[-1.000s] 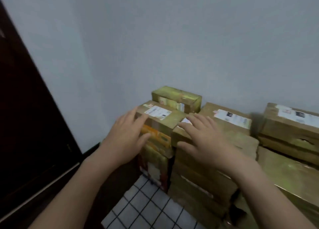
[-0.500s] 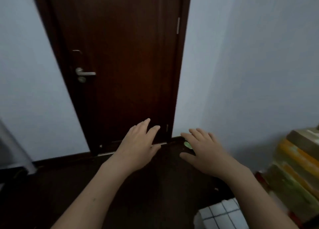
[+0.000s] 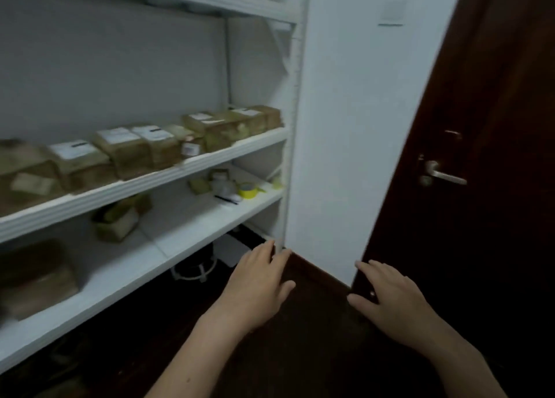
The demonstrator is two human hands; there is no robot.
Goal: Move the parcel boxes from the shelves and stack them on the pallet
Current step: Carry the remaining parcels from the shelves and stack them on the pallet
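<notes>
A white shelving unit [image 3: 210,163] fills the left of the view. Several brown parcel boxes [image 3: 138,150] with white labels stand in a row on its middle shelf. On the shelf below sit a small box [image 3: 117,222] and a larger brown box [image 3: 36,277] at the far left. My left hand [image 3: 258,286] and my right hand [image 3: 390,298] are both stretched forward over the dark floor, fingers straight, empty. Neither hand touches a box. The pallet and its stack are out of view.
A roll of yellow tape [image 3: 247,189] and small items lie on the lower shelf at the right end. A dark wooden door [image 3: 480,157] with a metal handle [image 3: 441,174] stands at the right. A white wall [image 3: 354,127] separates shelf and door.
My hands left the stacked boxes on the pallet. The view swung left past the door to the shelves. Both hands stay empty and extended.
</notes>
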